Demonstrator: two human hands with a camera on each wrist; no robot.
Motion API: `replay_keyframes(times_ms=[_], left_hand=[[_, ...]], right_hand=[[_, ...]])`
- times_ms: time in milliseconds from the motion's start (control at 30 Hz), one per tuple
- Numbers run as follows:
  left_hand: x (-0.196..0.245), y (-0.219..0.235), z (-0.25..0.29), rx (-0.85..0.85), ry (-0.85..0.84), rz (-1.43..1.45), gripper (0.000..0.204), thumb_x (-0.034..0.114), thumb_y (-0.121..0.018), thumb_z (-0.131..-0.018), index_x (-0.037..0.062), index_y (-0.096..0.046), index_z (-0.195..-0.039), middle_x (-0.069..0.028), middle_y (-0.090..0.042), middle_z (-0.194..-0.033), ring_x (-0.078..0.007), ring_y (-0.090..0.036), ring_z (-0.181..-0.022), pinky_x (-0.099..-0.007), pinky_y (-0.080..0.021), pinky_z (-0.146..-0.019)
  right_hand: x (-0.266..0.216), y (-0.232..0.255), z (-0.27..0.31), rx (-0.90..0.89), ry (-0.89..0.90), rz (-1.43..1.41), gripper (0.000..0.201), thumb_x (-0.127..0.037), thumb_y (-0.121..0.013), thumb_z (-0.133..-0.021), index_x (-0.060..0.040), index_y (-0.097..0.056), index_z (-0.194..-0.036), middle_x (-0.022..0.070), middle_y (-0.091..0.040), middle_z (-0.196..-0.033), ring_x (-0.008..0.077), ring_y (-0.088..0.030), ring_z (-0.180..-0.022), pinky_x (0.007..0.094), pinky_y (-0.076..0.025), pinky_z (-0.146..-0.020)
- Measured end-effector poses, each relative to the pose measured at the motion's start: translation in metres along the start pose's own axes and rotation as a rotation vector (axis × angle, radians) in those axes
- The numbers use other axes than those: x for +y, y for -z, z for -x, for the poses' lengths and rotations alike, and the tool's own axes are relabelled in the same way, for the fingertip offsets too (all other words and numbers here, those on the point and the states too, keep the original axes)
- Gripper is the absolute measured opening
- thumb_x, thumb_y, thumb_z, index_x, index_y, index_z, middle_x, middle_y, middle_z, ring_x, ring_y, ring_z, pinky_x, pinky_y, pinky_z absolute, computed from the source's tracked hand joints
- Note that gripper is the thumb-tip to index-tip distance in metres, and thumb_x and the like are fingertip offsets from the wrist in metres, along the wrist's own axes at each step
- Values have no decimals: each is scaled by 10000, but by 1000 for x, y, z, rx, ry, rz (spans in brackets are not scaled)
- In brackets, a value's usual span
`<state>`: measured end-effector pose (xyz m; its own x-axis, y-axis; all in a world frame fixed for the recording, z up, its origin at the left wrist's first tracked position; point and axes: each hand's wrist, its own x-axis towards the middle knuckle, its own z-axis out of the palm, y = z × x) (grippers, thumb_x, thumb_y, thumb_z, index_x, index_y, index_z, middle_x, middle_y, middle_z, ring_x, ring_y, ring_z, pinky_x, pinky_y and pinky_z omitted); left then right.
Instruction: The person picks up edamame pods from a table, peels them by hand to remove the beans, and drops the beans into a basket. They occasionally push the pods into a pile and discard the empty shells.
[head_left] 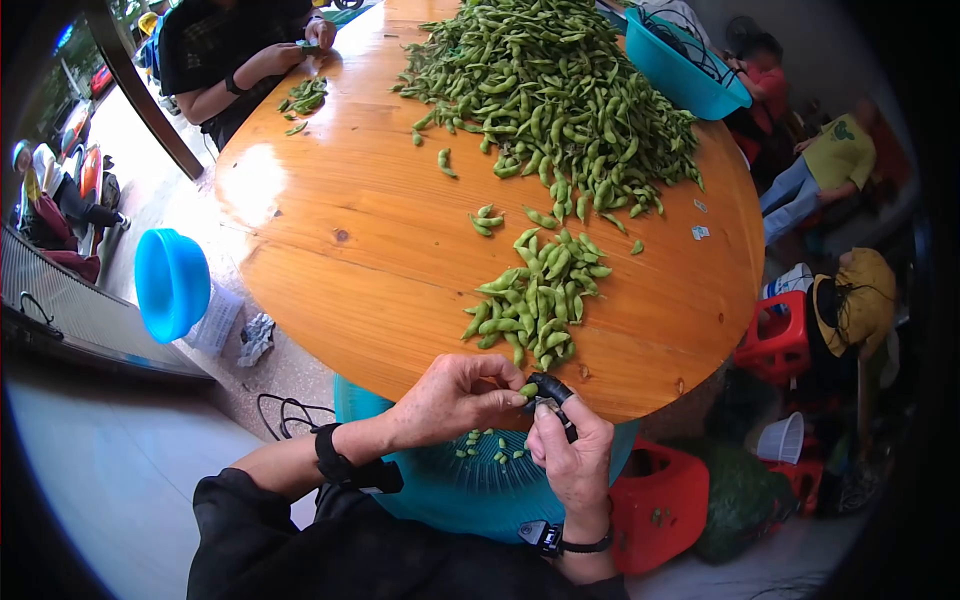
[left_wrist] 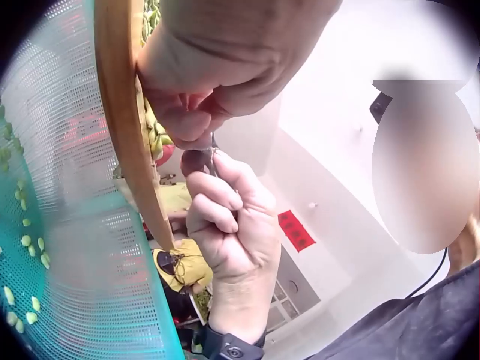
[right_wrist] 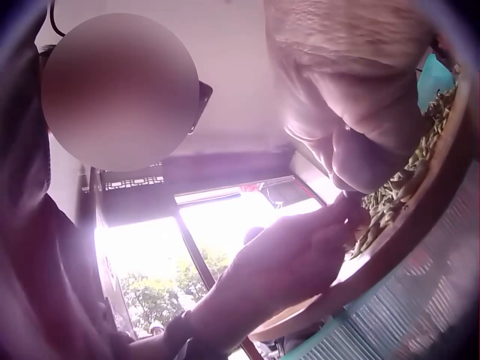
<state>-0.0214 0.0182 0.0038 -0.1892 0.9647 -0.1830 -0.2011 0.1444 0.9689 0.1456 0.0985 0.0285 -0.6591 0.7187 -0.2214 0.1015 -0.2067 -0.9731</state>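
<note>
At the table's near edge, my left hand [head_left: 450, 402] pinches a green soybean pod [head_left: 528, 391] between thumb and fingertips. My right hand [head_left: 574, 456] meets it there, its index finger wrapped in a black covering [head_left: 551, 387]. A small grey metal piece [head_left: 545, 403] shows between that hand's thumb and index finger; I cannot tell its kind. In the left wrist view the fingertips of both hands come together. Just beyond them lies a small heap of pods [head_left: 545, 300]. Below, shelled beans [head_left: 484, 446] lie in a teal mesh basket [head_left: 440, 500].
A large mound of pods [head_left: 560, 100] covers the far side of the round wooden table [head_left: 350, 290]. A teal basin [head_left: 680, 70] with dark cables stands at its right edge. Another person's hands [head_left: 290, 55] work at the far left. A red stool [head_left: 660, 505] stands to my right.
</note>
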Motion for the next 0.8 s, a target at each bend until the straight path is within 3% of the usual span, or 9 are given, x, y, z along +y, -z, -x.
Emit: replay_keyframes(times_ms=[167, 300, 367, 467, 533, 567, 633, 733, 800], left_hand=[[1, 8, 8, 0, 154, 111, 98, 94, -643, -959, 2, -617, -940, -31, -638, -747, -46, -566, -629, -207, -446, -515], [-4, 9, 13, -37, 133, 213, 76, 69, -633, -959, 6, -614, -922, -43, -631, -724, -63, -574, -596, -202, -432, -475], [-4, 8, 14, -142, 154, 562, 73, 62, -631, -959, 0, -620, -921, -61, -625, -707, -90, -593, -587, -206, -443, -461], [-10, 5, 16, -202, 177, 767, 74, 65, -638, -953, -5, -622, -936, -78, -632, -716, -106, -597, -582, -213, -440, -447], [-12, 3, 16, -226, 148, 730, 106, 99, -636, -965, 3, -602, -939, -69, -639, -734, -103, -599, -589, -220, -451, -462], [-9, 2, 17, -216, 124, 649, 131, 125, -640, -969, 11, -587, -931, -63, -637, -729, -100, -598, -591, -222, -455, -469], [-8, -3, 17, -191, 66, 474, 231, 224, -650, -975, 30, -550, -901, -37, -622, -687, -88, -587, -577, -228, -457, -490], [-5, -1, 21, -181, 117, 223, 277, 269, -659, -970, 30, -545, -889, -22, -607, -648, -88, -581, -560, -223, -451, -496], [-1, 0, 22, -176, 91, 120, 299, 284, -626, -990, 15, -544, -888, -28, -605, -633, -96, -599, -564, -241, -468, -512]], right_hand=[[-3, -4, -6, -43, 27, 97, 223, -16, -568, -947, 85, -635, -1134, 8, -528, -808, 35, -489, -575, 212, -392, -480], [-8, 0, -7, -118, 60, 145, 204, -13, -573, -933, 57, -658, -1105, 14, -542, -800, 49, -506, -578, 218, -400, -493], [-11, 5, -6, -159, 22, 84, 200, -15, -576, -927, 47, -666, -1095, 18, -550, -797, 54, -518, -581, 221, -408, -500], [-13, 7, -5, -237, -31, -76, 196, -26, -589, -917, 24, -675, -1086, 22, -558, -789, 53, -535, -589, 223, -414, -510], [-15, 5, -3, -159, 74, 218, 162, -27, -608, -891, 22, -664, -1035, 73, -586, -795, 147, -596, -602, 282, -455, -533], [-15, 3, -3, -162, 71, 218, 162, -27, -608, -891, 22, -664, -1035, 73, -586, -795, 147, -596, -602, 282, -455, -533], [-15, 1, -3, -129, 397, 615, 130, -17, -624, -854, 18, -642, -978, 143, -595, -808, 286, -630, -660, 364, -491, -582], [-15, 0, 4, -138, 364, 632, 119, -4, -628, -828, 18, -622, -945, 186, -591, -829, 380, -622, -730, 419, -503, -630], [-13, 1, 5, -138, 386, 650, 133, 1, -630, -826, 18, -623, -959, 178, -583, -822, 367, -623, -715, 416, -500, -618]])
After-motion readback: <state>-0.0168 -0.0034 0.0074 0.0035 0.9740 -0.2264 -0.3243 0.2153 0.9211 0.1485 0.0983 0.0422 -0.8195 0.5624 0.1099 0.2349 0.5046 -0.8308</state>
